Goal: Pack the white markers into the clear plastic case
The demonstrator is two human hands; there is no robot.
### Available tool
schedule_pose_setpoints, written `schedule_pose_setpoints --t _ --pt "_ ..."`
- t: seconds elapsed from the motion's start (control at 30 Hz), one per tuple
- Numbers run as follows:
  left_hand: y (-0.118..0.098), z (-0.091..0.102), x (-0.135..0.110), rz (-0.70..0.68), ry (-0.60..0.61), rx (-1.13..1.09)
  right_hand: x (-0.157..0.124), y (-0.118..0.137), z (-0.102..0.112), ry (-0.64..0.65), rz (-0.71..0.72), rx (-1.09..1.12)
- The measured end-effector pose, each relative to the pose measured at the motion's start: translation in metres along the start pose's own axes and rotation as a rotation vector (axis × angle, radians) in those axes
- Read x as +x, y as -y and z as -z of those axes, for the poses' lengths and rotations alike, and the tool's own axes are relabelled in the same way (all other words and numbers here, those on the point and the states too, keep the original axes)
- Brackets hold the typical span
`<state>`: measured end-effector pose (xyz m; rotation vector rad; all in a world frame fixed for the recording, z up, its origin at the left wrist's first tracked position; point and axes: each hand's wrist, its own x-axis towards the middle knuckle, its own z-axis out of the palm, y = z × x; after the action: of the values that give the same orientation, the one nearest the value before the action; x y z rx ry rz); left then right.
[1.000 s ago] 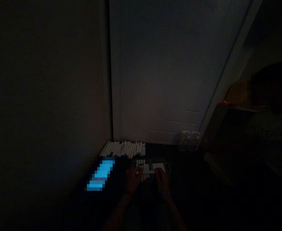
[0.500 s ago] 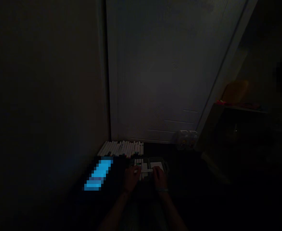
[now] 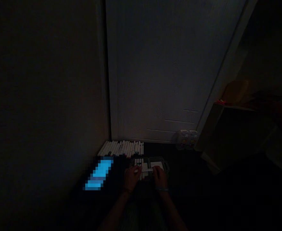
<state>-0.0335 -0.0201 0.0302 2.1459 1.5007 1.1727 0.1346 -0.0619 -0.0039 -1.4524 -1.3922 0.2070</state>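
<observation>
A white marker pen lies level between my two hands, above an open clear plastic case. My left hand is closed on its left end, and my right hand pinches the right end. Several white markers stand side by side in the left half of the case. A white sheet or card shows in the right half. Behind and to the left lies a row of white markers with coloured ends. Dim light hides the fine detail of my fingers.
A glowing blurred screen lies left of my hands on the dark table. Two clear containers stand at the back right against a pale panel. Further right is a cabinet with an orange object on top.
Both hands keep their hold on the marker and have hardly moved. At the far right, the dark blurred shape has gone and a reddish shape shows beside the cabinet.
</observation>
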Motion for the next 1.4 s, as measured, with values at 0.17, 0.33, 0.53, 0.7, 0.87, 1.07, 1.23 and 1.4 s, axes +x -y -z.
schedule_pose_setpoints --t 0.17,0.33,0.53,0.7,0.87,1.07,1.23,1.4 --pt "0.001 -0.001 0.0 0.009 0.01 -0.002 0.0 0.0 0.0 0.001 -0.003 0.001" --pt "-0.007 0.005 0.001 0.02 0.004 -0.029 -0.001 -0.001 -0.001 0.014 -0.014 0.014" --pt "-0.013 0.01 0.0 0.017 -0.036 -0.032 -0.002 0.001 0.0 0.008 -0.021 0.033" --pt "-0.011 0.008 0.0 0.005 -0.035 -0.033 -0.002 0.0 0.0 0.006 -0.032 0.028" --pt "-0.013 0.009 0.0 0.02 -0.025 -0.059 -0.002 0.0 -0.001 -0.001 -0.019 0.031" --pt "-0.011 0.008 0.0 0.034 -0.016 -0.058 -0.001 0.005 0.003 -0.006 -0.016 0.043" --pt "-0.01 0.007 -0.001 0.024 -0.024 -0.074 -0.001 0.007 0.004 -0.018 -0.03 0.068" --pt "-0.011 0.007 -0.001 0.015 -0.001 -0.113 0.0 0.003 0.002 -0.009 -0.043 0.082"
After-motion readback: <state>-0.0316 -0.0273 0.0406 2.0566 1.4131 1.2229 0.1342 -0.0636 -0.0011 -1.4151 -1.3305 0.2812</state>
